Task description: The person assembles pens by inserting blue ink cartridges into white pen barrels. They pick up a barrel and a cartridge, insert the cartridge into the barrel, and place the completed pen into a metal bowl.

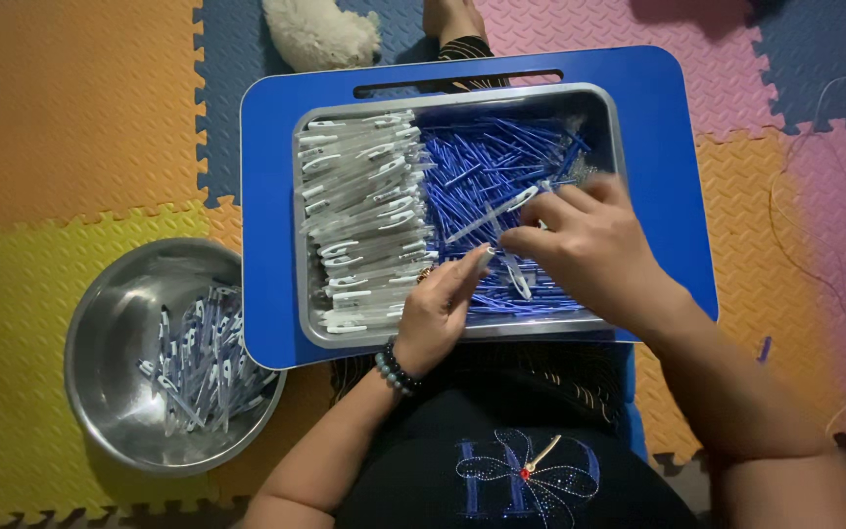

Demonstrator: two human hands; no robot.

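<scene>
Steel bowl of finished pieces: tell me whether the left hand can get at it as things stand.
Probably yes: the steel bowl sits uncovered on the left hand's own side, with nothing between them.

My grips meet over the tray (607, 108) on the lap surface (658, 147), clear pieces (364, 216) left of them, rods (482, 167) beneath, bowl (110, 323) far left.

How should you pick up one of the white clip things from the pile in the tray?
Probably from above, pinching one white clip across its narrow sides near the middle. The clips lie flat, packed side by side in the left half of the metal tray, so only their tops are free. The left hand is the nearer one; the right hand is over the blue sticks.
</scene>
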